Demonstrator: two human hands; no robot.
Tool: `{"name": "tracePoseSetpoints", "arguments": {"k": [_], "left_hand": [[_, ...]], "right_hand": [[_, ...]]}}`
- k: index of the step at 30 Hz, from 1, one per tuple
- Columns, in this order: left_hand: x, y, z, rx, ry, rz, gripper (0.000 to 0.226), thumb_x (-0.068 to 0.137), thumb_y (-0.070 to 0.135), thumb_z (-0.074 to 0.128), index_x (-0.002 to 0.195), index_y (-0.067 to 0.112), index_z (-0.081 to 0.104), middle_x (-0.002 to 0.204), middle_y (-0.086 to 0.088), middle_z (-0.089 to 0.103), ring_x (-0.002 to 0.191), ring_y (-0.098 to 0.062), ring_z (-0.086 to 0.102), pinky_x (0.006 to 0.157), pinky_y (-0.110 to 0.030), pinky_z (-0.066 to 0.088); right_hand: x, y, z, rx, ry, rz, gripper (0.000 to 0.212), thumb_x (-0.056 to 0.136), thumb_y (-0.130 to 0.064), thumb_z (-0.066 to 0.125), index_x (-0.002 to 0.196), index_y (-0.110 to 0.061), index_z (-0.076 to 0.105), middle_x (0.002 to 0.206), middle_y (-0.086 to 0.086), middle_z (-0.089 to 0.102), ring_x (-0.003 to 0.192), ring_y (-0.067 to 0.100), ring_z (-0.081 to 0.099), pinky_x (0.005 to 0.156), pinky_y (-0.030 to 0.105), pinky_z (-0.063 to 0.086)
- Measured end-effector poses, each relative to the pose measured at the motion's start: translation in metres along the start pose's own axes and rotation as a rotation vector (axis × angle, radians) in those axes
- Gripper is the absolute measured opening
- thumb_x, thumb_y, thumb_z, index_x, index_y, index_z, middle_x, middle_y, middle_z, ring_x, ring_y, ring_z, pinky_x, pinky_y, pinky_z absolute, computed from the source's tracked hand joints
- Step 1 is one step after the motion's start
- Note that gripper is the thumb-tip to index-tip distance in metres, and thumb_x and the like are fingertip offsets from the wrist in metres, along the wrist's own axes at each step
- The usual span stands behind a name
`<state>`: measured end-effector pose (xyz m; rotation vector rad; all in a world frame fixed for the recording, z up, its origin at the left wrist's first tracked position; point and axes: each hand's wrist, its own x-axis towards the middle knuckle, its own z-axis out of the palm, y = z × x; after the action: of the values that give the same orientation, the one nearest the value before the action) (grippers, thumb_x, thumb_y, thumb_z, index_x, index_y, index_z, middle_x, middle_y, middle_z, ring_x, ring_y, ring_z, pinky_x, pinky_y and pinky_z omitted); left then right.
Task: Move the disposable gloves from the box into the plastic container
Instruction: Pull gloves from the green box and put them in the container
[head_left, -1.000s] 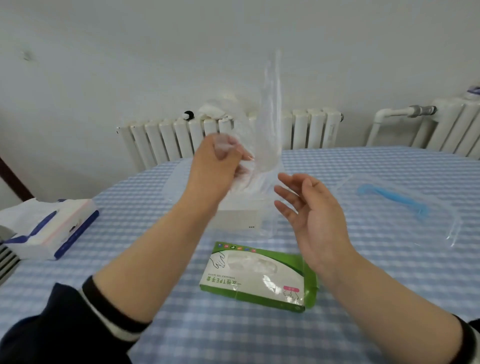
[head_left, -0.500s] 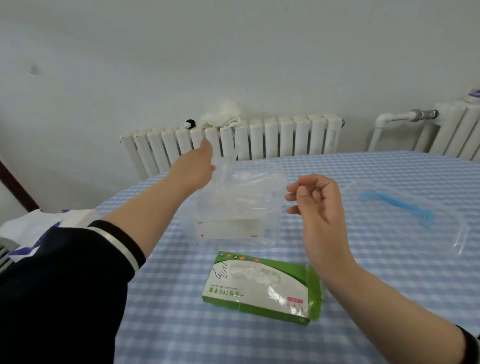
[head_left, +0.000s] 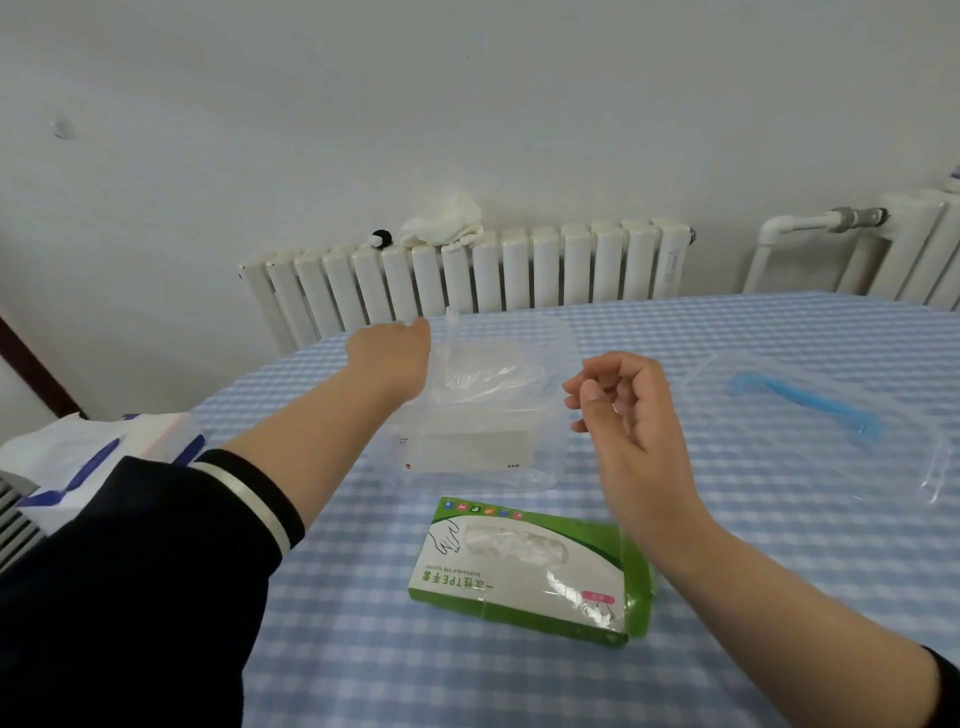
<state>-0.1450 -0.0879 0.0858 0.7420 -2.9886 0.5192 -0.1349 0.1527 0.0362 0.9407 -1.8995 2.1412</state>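
The left hand (head_left: 392, 358) is pressing thin clear gloves (head_left: 488, 376) into the clear plastic container (head_left: 519, 447) just beside it, its grip hidden, while the empty, loosely curled right hand (head_left: 631, 415) is waiting above the green cardboard box (head_left: 524, 571).

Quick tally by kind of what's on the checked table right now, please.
Green cardboard glove box: 1
Clear plastic container: 1
Clear lid with blue handle: 1
White and blue tissue pack: 1
Total: 4
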Motion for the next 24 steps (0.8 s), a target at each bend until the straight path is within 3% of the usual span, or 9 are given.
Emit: {"name": "tracePoseSetpoints", "arguments": {"k": [3, 5, 8, 12, 15, 17, 20, 22, 24], "left_hand": [[-0.009, 0.006, -0.011, 0.253, 0.175, 0.036, 0.027, 0.088, 0.013, 0.059, 0.113, 0.011, 0.048, 0.111, -0.007, 0.047, 0.101, -0.023, 0.045, 0.067, -0.031, 0.032], [-0.010, 0.013, -0.019, 0.247, 0.126, 0.072, 0.019, 0.086, 0.001, 0.052, 0.102, 0.011, 0.050, 0.093, -0.004, 0.045, 0.082, -0.019, 0.045, 0.060, -0.029, 0.033], [-0.003, 0.021, -0.015, 0.141, -0.127, 0.167, 0.019, 0.089, -0.003, 0.049, 0.101, 0.011, 0.054, 0.076, -0.001, 0.047, 0.062, -0.015, 0.042, 0.049, -0.025, 0.031], [0.011, 0.015, 0.001, -0.310, -0.564, 0.134, 0.042, 0.091, 0.025, 0.066, 0.129, 0.022, 0.047, 0.129, -0.009, 0.049, 0.101, -0.030, 0.054, 0.061, -0.034, 0.054], [0.017, 0.015, 0.010, -0.458, -0.689, 0.118, 0.056, 0.088, 0.024, 0.071, 0.135, 0.029, 0.042, 0.138, -0.009, 0.040, 0.112, -0.034, 0.049, 0.078, -0.045, 0.058], [0.018, 0.018, 0.010, -0.474, -0.684, 0.147, 0.060, 0.085, 0.028, 0.075, 0.135, 0.030, 0.041, 0.137, -0.008, 0.038, 0.117, -0.033, 0.048, 0.083, -0.045, 0.058], [0.018, 0.015, 0.007, -0.514, -0.605, 0.191, 0.047, 0.087, 0.029, 0.072, 0.127, 0.028, 0.048, 0.127, -0.001, 0.042, 0.109, -0.025, 0.051, 0.069, -0.035, 0.059], [0.017, 0.010, 0.002, -0.552, -0.467, 0.192, 0.022, 0.095, 0.018, 0.058, 0.116, 0.023, 0.055, 0.124, -0.002, 0.052, 0.095, -0.017, 0.057, 0.063, -0.028, 0.056], [0.008, 0.007, -0.006, -0.576, -0.198, 0.160, 0.021, 0.097, 0.009, 0.044, 0.103, 0.023, 0.058, 0.118, -0.001, 0.060, 0.090, -0.015, 0.059, 0.067, -0.026, 0.051]], "right_hand": [[-0.001, 0.003, 0.000, -0.059, -0.029, -0.021, 0.012, 0.093, -0.027, 0.049, 0.104, -0.034, 0.051, 0.099, -0.016, 0.061, 0.100, 0.012, 0.060, 0.085, 0.034, 0.052], [-0.002, 0.004, 0.000, -0.098, -0.076, -0.031, 0.012, 0.095, -0.024, 0.053, 0.099, -0.035, 0.052, 0.095, -0.017, 0.061, 0.095, 0.011, 0.061, 0.083, 0.034, 0.052], [-0.006, 0.004, 0.001, -0.154, -0.205, -0.038, 0.017, 0.096, -0.018, 0.055, 0.094, -0.035, 0.054, 0.087, -0.014, 0.064, 0.081, 0.012, 0.063, 0.075, 0.032, 0.053], [-0.009, 0.007, 0.004, -0.347, -0.457, -0.020, 0.015, 0.094, -0.028, 0.054, 0.092, -0.043, 0.054, 0.085, -0.016, 0.064, 0.081, 0.007, 0.063, 0.072, 0.027, 0.051], [-0.007, 0.008, 0.004, -0.529, -0.654, 0.069, 0.014, 0.093, -0.029, 0.059, 0.088, -0.042, 0.057, 0.086, -0.015, 0.065, 0.082, 0.002, 0.059, 0.074, 0.025, 0.049], [-0.005, 0.010, 0.002, -0.592, -0.775, 0.132, 0.004, 0.090, -0.034, 0.063, 0.089, -0.038, 0.062, 0.091, -0.017, 0.063, 0.083, 0.003, 0.056, 0.079, 0.027, 0.050], [-0.002, 0.012, -0.002, -0.637, -0.939, 0.221, 0.009, 0.086, -0.041, 0.068, 0.095, -0.038, 0.067, 0.103, -0.020, 0.056, 0.093, 0.001, 0.054, 0.088, 0.028, 0.048], [0.000, 0.012, -0.003, -0.640, -0.995, 0.243, 0.014, 0.086, -0.041, 0.069, 0.099, -0.039, 0.069, 0.108, -0.020, 0.052, 0.098, 0.002, 0.053, 0.092, 0.027, 0.046], [0.001, 0.012, -0.004, -0.631, -1.016, 0.246, 0.015, 0.087, -0.037, 0.069, 0.101, -0.040, 0.069, 0.109, -0.020, 0.050, 0.100, 0.002, 0.052, 0.092, 0.026, 0.045]]}}
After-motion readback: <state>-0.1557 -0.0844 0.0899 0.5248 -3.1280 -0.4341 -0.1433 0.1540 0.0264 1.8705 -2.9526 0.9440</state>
